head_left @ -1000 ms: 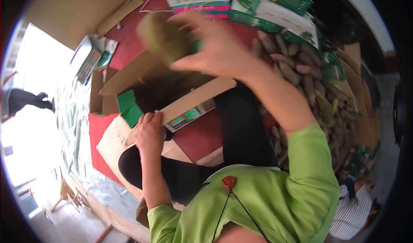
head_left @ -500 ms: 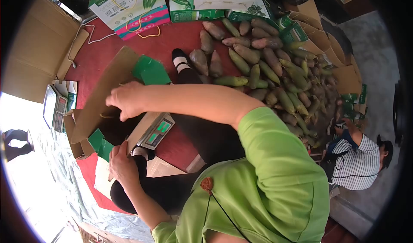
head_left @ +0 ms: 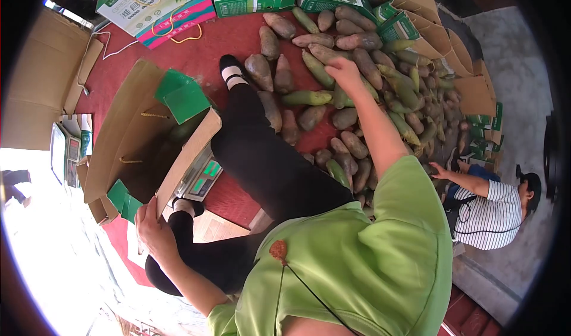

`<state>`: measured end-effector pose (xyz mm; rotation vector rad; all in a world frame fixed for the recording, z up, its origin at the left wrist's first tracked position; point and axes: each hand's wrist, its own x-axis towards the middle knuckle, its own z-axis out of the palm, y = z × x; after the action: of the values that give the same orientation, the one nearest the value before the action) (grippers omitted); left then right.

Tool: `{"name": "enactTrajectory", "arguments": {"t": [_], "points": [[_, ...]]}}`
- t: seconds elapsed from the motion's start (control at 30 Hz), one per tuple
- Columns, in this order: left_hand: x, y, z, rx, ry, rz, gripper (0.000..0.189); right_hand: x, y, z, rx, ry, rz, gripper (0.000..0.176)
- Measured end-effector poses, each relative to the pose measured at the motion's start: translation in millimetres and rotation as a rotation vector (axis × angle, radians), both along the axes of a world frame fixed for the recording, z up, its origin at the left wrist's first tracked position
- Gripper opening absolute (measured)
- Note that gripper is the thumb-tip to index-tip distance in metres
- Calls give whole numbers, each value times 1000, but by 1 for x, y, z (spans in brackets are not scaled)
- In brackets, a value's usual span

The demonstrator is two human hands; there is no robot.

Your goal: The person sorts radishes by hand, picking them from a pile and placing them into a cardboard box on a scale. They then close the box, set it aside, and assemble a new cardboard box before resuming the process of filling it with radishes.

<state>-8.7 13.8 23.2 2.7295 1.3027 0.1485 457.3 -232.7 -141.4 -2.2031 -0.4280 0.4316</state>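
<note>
Red floor mat (head_left: 238, 44), vegetable heap (head_left: 386, 80) beside the legs. Right hand (head_left: 344, 71) has left the cardboard box (head_left: 137, 139) and now curls over a vegetable (head_left: 318, 53) in the heap; cannot tell whether it grips. Left hand (head_left: 153, 229) still pinches the box flap.

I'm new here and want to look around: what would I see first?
A big pile of green-brown shoots covers the red mat at top right, and the right hand reaches into it. At left, the left hand grips the flap of an open box, with a scale showing under it.
</note>
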Motion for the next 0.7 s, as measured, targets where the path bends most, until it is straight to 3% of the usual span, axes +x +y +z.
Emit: {"name": "enactTrajectory", "arguments": {"t": [0.2,0.3,0.43,0.53,0.6,0.63,0.7], "points": [[2,-1,-1,31,-11,17,29,4,-103,-112,-165,107,-428,32],[2,-1,0,-36,10,80,38,4,-123,-150,-163,201,-584,36],[1,0,-4,0,49,76,43,-4,-106,-136,-155,226,-638,47],[0,1,-6,-7,27,78,45,17,-120,-200,-209,176,-658,58],[5,-2,2,-22,32,92,46,-5,-77,-116,-195,349,-622,78],[8,-3,6,-10,41,84,46,4,-88,-146,-60,411,-600,83],[11,-4,7,22,56,81,45,11,-91,-181,-91,374,-754,77]]}}
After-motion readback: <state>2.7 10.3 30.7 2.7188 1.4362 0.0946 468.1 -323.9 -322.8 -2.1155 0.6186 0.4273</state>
